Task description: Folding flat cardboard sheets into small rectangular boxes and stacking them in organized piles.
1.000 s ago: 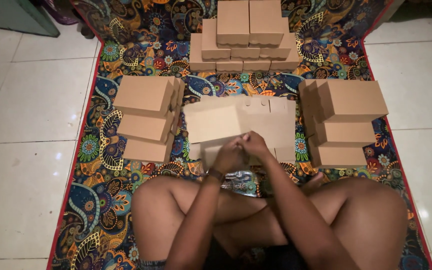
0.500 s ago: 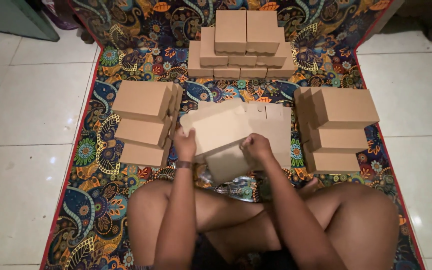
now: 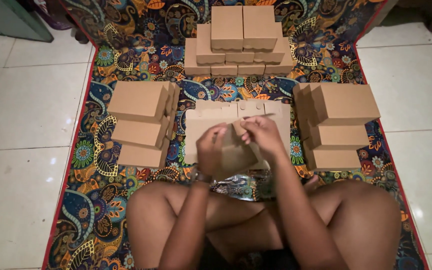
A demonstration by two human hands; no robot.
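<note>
The person sits cross-legged on a patterned mat (image 3: 91,200) with both hands raised over a pile of flat cardboard blanks (image 3: 203,125). The left hand (image 3: 211,150) and the right hand (image 3: 261,135) each pinch a half-folded cardboard box (image 3: 233,155), fingers closed on its flaps, so the box hangs just above the near edge of the flat pile. The exact number of blanks in that pile cannot be told.

Three stacks of finished brown boxes surround the flat pile. To its left stands a stack (image 3: 141,125) showing three boxes stepped toward the person. To its right stands a stack (image 3: 338,125) also showing three stepped boxes, with edges of more behind. Beyond the pile, at the mat's far end, sits the largest stack (image 3: 238,42): two boxes on top, more below, total unclear.

A crumpled silvery sheet (image 3: 238,185) lies between the flat pile and the person's legs. A dark band circles the left wrist.
</note>
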